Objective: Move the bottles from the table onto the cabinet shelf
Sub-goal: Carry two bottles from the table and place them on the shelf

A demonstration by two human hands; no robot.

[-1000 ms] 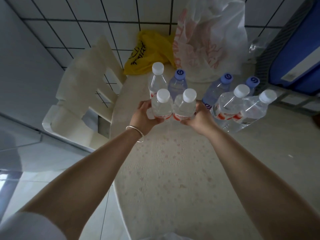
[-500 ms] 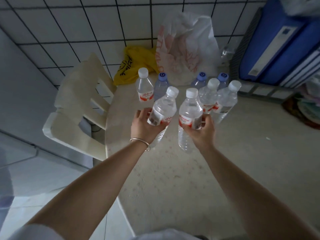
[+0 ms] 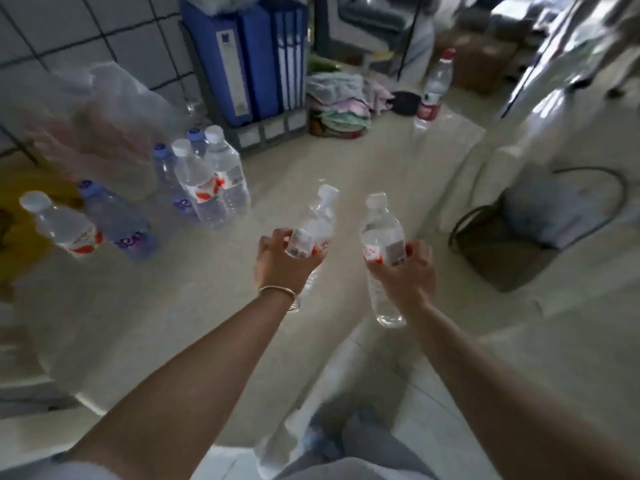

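Clear glossy plastic bottles (image 3: 382,237) (smooth)

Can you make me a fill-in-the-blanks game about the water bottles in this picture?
1. Each hand holds ____ bottle.
2. The bracelet is on the ____ wrist.
3. The tall bottle standing alone far back on the table has a ____ cap.
4. The binders standing by the tiled wall are ____.

Missing words: one; left; red; blue
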